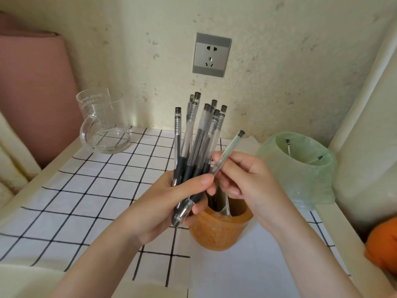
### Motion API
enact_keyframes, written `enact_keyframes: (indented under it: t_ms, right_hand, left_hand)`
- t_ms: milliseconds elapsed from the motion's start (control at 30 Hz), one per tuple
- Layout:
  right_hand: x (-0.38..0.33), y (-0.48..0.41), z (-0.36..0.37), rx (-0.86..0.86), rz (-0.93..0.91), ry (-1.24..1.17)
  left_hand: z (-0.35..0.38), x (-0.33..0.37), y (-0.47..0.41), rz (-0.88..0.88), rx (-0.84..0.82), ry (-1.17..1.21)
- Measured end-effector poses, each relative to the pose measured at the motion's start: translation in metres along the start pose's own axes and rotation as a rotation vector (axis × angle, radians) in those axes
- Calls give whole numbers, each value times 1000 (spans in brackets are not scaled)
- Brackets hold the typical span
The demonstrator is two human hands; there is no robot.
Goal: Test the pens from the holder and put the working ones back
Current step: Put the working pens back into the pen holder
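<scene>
My left hand (169, 198) grips a fanned bundle of several clear pens with black grips (193, 143), held upright above the table. My right hand (242, 177) pinches a single clear pen (228, 152) that slants up to the right, its lower end beside the bundle. Just below both hands stands the round wooden pen holder (217, 231); a light object leans inside it, and my hands partly cover its mouth. A white sheet of paper (257, 265) lies under and in front of the holder.
A bin lined with a green bag (300, 168) stands at the right with two pens inside. A glass mug (103, 123) sits back left on the checked cloth (86, 190). An orange object (384, 246) lies at the right edge. A wall socket (211, 53) is behind.
</scene>
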State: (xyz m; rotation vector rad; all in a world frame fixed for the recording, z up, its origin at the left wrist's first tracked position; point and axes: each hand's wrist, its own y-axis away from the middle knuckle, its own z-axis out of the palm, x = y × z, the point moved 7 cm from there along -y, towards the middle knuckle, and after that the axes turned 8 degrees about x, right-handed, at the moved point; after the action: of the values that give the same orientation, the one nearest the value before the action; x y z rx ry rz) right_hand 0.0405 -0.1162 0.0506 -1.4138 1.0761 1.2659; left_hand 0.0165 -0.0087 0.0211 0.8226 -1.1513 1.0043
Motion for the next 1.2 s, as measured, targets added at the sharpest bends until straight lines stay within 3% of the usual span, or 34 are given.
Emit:
enact_keyframes:
  t_ms: [233, 433, 600, 700, 767, 933, 1000, 1067, 1200]
  right_hand:
    - [-1, -1, -5, 82, -35, 57]
    - [-2, -1, -5, 233, -73, -19]
    - [-8, 3, -6, 350, -214, 69]
    - [-14, 3, -20, 426, -254, -11]
    - [-15, -1, -29, 430, -245, 102]
    - [4, -2, -18, 239, -142, 610]
    - [2, 2, -17, 268, -171, 732]
    - [-6, 3, -23, 349, -233, 682]
    - [-16, 1, -26, 376, -278, 358]
  left_hand:
    - [2, -2, -1, -7, 21, 4]
    - [-3, 3, -3, 54, 147, -3]
    - [-7, 6, -1, 70, 267, -49]
    - [-16, 7, -1, 54, 314, 5]
    - [-24, 10, 0, 78, 357, -11]
    - [-28, 9, 0, 104, 402, -91]
    - [-25, 7, -1, 99, 379, -90]
    - [-22, 6, -3, 98, 337, -60]
    - [-15, 5, -5, 97, 244, 6]
